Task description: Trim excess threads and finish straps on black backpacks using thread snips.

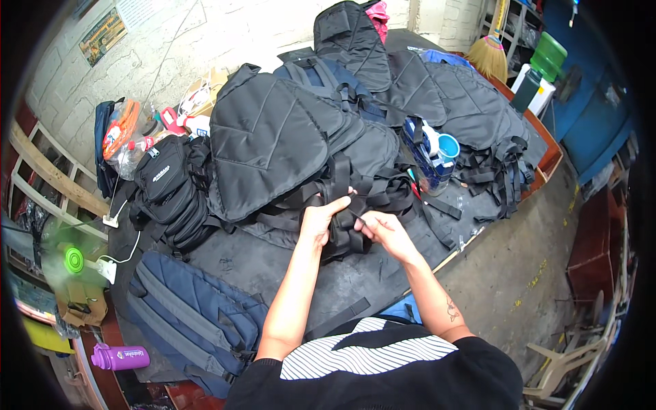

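Both my hands are at a bundle of black webbing straps (339, 175) in the middle of the table. My left hand (320, 219) is closed round part of the straps, its thumb pressed on top. Just to the right, my right hand (384, 231) pinches a thin black strap between thumb and fingers. The straps hang from a stack of black quilted backpack panels (266, 140), which lies just beyond my hands. Where each strap ends is hidden in the tangle.
A navy backpack (195, 311) lies near left, beside a purple bottle (121, 357). Behind it stands a black backpack (171, 184). A clear container (429, 167) with a blue cup (447, 145) is right of the stack. A green fan (74, 260) stands left; more black panels (471, 102) lie far right.
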